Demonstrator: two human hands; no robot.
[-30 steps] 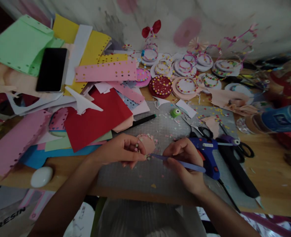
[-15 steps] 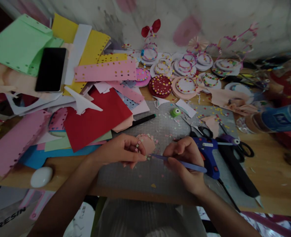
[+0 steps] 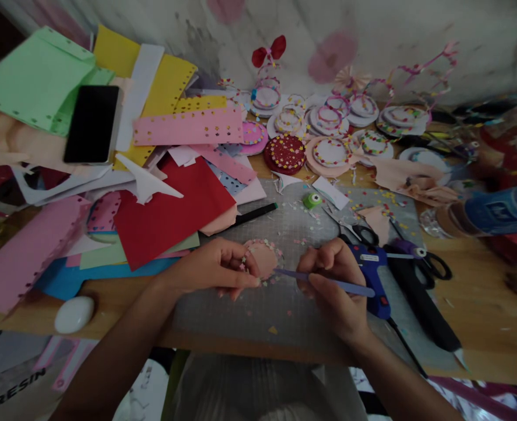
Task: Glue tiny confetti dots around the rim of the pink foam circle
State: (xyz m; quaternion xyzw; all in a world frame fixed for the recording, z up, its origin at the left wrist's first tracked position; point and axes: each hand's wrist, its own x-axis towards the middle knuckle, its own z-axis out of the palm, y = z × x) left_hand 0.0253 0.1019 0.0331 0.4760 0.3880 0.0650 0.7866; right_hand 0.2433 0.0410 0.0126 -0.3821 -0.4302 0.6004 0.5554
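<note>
My left hand (image 3: 227, 269) is closed on the edge of a small round peach paper disc (image 3: 262, 258). Tiny pink and pale green star or flower cut-outs ring the disc. My fingers cover its left rim. In my right hand (image 3: 339, 292) is a slim purple pair of tweezers (image 3: 352, 286), pinched between thumb and fingers. Its tip points left, at the lower right rim of the disc. Whether the tip holds a piece is too small to tell. Both hands are above a grey cutting mat (image 3: 227, 316).
To the right lie a blue glue gun (image 3: 374, 275), scissors (image 3: 365, 235) and a black cutter (image 3: 420, 298). A green punch (image 3: 313, 200) and a black pen (image 3: 256, 215) are beyond the hands. Coloured paper, a phone (image 3: 92, 124) and decorated discs crowd the left and back.
My right hand has moved slightly right with the tweezers, drawing the tip a little away from my left fingers. My left hand and the disc stay nearly still.
</note>
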